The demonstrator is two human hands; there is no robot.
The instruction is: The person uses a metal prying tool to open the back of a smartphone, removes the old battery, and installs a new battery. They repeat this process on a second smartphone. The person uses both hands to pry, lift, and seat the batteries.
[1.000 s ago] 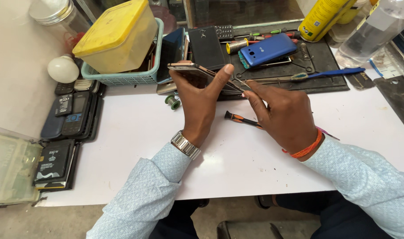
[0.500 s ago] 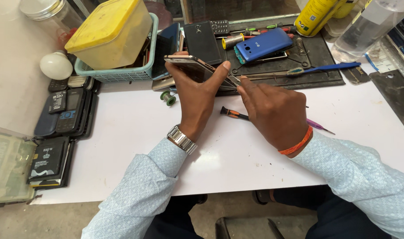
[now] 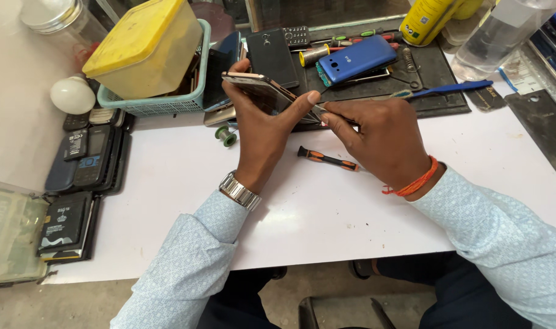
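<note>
A: Change since earlier frames: both hands sit slightly lower and nearer; the screwdriver (image 3: 327, 159) on the white table (image 3: 168, 183) is now fully uncovered.

B: Left hand (image 3: 263, 131)?

A: Closed round a gold-edged phone (image 3: 260, 91), held tilted above the table's far edge, thumb pressing its right end.

B: Right hand (image 3: 381, 137)?

A: Fingers pinched narrow on a thin metal tool (image 3: 327, 111), tip touching the phone's right end.

B: Surroundings?

A: Blue phone (image 3: 357, 61) on the dark mat (image 3: 436, 85), far right. Yellow-lidded box in a teal basket (image 3: 162, 106), far left. Stacked phones (image 3: 89, 158) at left.
</note>
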